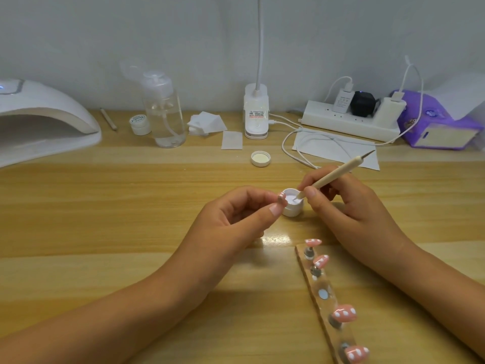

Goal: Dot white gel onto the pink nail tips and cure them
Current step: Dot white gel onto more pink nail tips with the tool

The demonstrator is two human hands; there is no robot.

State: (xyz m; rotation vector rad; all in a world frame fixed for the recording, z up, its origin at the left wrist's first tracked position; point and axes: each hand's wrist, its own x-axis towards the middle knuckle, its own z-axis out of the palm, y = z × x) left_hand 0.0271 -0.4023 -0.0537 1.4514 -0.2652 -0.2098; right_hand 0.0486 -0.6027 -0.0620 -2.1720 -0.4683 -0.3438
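Observation:
My left hand (237,219) pinches a pink nail tip (281,198) between thumb and fingers, just left of a small white gel pot (293,204). My right hand (346,206) grips a wooden dotting tool (338,173) like a pen, its lower end dipped into the white gel in the pot. A clear holder strip (324,295) lies at the front right. It carries several pink nail tips (344,313) with white dots, and one stand on it is bare. The white curing lamp (39,119) stands at the far left.
The pot's white lid (260,158) lies behind the hands. At the back stand a clear pump bottle (165,114), a small white jar (140,124), cotton pads (207,123), a desk lamp base (256,114), a power strip (351,119) with cables and a purple tissue pack (435,122).

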